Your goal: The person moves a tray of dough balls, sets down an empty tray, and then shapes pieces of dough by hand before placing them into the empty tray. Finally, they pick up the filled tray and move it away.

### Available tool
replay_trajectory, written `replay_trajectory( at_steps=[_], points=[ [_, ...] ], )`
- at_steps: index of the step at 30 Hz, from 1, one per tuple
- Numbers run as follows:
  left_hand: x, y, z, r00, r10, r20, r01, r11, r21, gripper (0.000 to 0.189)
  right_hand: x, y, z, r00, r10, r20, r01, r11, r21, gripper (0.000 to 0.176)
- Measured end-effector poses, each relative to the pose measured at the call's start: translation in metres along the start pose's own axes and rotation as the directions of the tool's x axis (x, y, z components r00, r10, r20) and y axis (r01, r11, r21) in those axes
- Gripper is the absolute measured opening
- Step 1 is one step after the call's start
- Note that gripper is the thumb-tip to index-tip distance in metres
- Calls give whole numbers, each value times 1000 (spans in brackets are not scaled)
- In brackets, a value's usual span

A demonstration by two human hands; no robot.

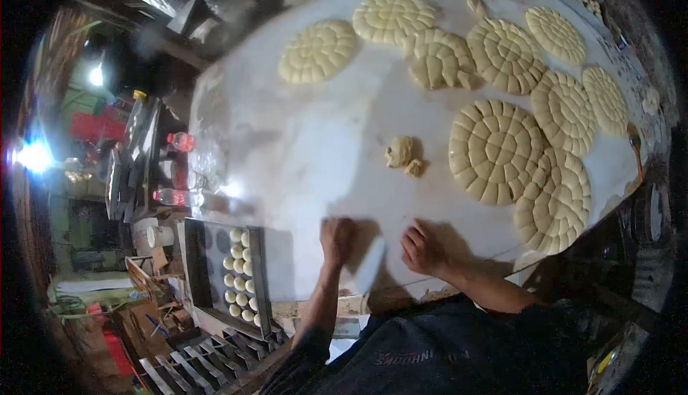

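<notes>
Both hands rest low on the pale work table (294, 144), near its front edge. My left hand (338, 241) has its fingers curled down against the surface; anything under them is hidden. To its right, my right hand (423, 249) is also closed, with its fingertips bent inward and no object visible in it. Beyond the hands lies a small irregular lump of dough (401, 153). Large rounds of dough cut into segments lie on the right, among them a near one (496, 153) and a partly broken-up one (441, 58).
At the lower left a dark tray (263, 280) holds several small dough balls (238, 250). Bottles with red labels (172, 196) lie along the left edge of the table. A brush (636, 153) is at the right edge. Metal moulds (208, 363) stand below the tray.
</notes>
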State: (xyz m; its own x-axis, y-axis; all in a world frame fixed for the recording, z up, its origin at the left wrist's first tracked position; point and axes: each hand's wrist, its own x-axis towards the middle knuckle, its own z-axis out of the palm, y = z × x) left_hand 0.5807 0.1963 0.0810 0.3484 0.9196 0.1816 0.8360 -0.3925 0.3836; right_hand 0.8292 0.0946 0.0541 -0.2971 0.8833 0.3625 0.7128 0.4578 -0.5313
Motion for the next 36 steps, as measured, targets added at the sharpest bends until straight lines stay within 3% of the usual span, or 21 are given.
replay_trajectory(
  at_steps=[1,4,7,8,10,12,14,16,18,19,21,22,24,25,27,28,29,30,32,34,36],
  points=[
    [-24,10,-11,982,182,-54,-184,983,-28,19,-21,5,-7,998,-39,48,37,998,49,17],
    [-47,-35,-43,951,295,-92,-301,952,-51,14,-16,34,-45,996,-4,-91,-2,998,-69,15],
    [-15,-106,-28,983,30,-180,-26,999,22,7,36,51,-61,947,159,-278,-218,956,-196,15],
    [15,-91,-27,968,74,-242,-39,988,149,6,51,48,-53,919,195,-342,-271,943,-191,15],
    [51,-60,-26,969,-46,-241,3,984,-177,8,71,41,-13,874,261,-410,-359,916,-182,14],
    [66,-50,-6,926,-346,-154,222,826,-519,9,74,25,12,821,312,-478,-438,881,-176,12],
    [38,-44,2,986,-166,4,119,688,-716,12,53,-10,31,846,416,-333,-420,905,65,8],
    [0,-39,-10,992,125,1,-113,902,-417,15,23,-34,25,934,271,-232,-282,959,-19,7],
    [-32,-63,-19,904,402,-147,-428,853,-299,17,1,-43,8,890,422,-170,-415,906,80,10],
    [-45,-71,-32,900,403,-168,-436,844,-313,17,-13,-33,9,817,540,-203,-508,840,187,11],
    [-70,-84,-62,964,205,167,-154,948,-277,22,-15,-43,0,587,785,-198,-682,611,403,17],
    [-79,-90,-62,965,214,151,-162,941,-297,22,-11,-62,-3,589,779,-214,-683,622,383,17],
    [-88,-102,-78,913,237,331,45,749,-661,24,13,-98,18,407,883,235,-326,-99,940,23],
    [-90,-95,-92,919,180,352,130,703,-699,24,21,-101,41,510,815,275,-426,-39,904,29],
    [-93,-89,-125,962,151,227,4,826,-564,22,77,-171,77,630,713,306,-452,17,892,33],
    [-93,-90,-140,981,131,143,-32,838,-545,20,103,-187,100,769,571,286,-445,157,882,30],
    [-94,-100,-152,989,91,113,-14,838,-546,18,123,-199,129,859,485,164,-434,521,735,31],
    [-96,-110,-164,995,51,83,3,837,-547,17,151,-246,111,800,535,272,-580,573,579,36],
    [-97,-128,-182,992,-52,114,117,715,-689,22,174,-274,104,900,424,101,-416,767,488,36],
    [-98,-142,-186,995,-24,100,99,483,-870,31,183,-278,106,890,449,78,-398,682,613,32],
    [-92,-117,-212,994,57,89,36,611,-791,30,177,-276,94,896,443,12,-365,721,589,30]
  ],
)
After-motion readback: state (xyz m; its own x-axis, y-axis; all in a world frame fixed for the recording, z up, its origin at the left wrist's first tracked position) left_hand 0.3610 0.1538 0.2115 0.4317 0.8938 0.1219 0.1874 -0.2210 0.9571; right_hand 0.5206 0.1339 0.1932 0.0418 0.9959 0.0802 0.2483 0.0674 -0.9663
